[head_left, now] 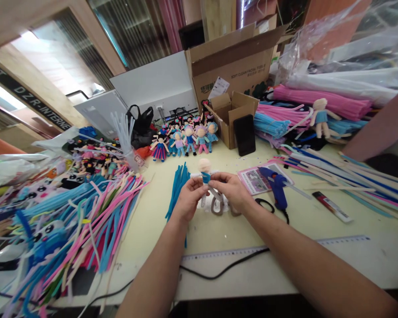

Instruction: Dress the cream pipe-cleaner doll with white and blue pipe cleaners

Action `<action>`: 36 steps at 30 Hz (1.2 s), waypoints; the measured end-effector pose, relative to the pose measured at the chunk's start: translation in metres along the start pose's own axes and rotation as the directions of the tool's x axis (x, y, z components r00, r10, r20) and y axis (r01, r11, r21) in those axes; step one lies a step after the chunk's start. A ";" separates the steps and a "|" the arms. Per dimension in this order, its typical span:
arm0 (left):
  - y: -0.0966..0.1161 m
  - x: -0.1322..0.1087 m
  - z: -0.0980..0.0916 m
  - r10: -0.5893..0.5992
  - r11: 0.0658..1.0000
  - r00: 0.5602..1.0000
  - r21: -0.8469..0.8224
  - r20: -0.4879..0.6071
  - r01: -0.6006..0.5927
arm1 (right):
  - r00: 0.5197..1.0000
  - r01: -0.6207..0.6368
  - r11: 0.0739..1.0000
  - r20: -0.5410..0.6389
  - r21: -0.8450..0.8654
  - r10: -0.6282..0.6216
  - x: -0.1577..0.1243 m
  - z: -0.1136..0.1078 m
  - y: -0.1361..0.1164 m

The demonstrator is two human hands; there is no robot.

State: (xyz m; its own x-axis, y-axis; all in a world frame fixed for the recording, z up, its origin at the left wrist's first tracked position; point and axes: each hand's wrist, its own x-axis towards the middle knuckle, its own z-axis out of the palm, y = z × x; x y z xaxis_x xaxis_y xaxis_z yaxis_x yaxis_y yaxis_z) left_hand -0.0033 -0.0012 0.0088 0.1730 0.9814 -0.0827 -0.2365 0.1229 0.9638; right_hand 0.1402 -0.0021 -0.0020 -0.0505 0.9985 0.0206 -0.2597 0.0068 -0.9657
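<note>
Between both hands, over the middle of the table, a small pipe-cleaner doll [204, 166] is held upright. It has a round beige head, pale arms and legs, and a teal wrap round its body. My left hand [191, 197] pinches the doll's body from the left, fingers closed. From the right, my right hand [231, 189] grips the body with thumb and fingertips. Just beneath the hands lies a pair of scissors [216, 206] with grey-brown handles, partly covered by the right hand. Teal pipe cleaners [177, 190] lie beside the left hand.
A blue glue gun [277, 187] lies on the right, near a glue tube [332, 206]. A ruler [225, 253] and black cable [215, 277] cross the front. Finished dolls [189, 139] stand behind, beside a black phone [244, 134]. Loose pipe cleaners [109, 212] heap up on the left.
</note>
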 end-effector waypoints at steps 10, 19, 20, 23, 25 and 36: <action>-0.005 0.003 -0.005 0.072 0.996 0.997 0.051 0.007 -0.072 | 1.000 0.024 1.000 0.000 -0.019 -0.024 0.002 -0.001 0.001; -0.005 0.004 -0.005 0.043 0.999 0.999 -0.004 0.016 -0.042 | 1.000 -0.007 1.000 0.001 0.027 0.007 0.001 -0.001 0.001; -0.005 0.004 -0.005 0.041 0.999 0.999 -0.003 0.017 -0.041 | 1.000 -0.019 0.999 0.000 0.040 0.019 0.001 -0.001 0.000; -0.005 0.004 -0.005 0.018 1.000 1.000 0.008 0.011 -0.018 | 0.998 -0.064 0.994 -0.006 0.093 0.064 0.000 0.000 -0.001; -0.005 0.004 -0.005 0.000 1.000 1.000 0.004 0.016 0.000 | 0.997 -0.081 0.989 0.007 0.127 0.080 -0.001 0.001 -0.001; -0.012 0.007 -0.007 0.109 0.994 0.992 0.022 -0.065 -0.108 | 0.997 -0.071 0.989 0.048 0.129 0.065 0.001 0.001 0.000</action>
State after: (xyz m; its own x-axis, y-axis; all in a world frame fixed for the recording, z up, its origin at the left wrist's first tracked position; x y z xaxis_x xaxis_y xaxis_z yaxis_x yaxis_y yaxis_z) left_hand -0.0062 0.0057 -0.0048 0.0835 0.9965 0.0066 -0.2329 0.0131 0.9724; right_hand 0.1392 -0.0013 -0.0022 -0.1138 0.9931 -0.0300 -0.3775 -0.0711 -0.9233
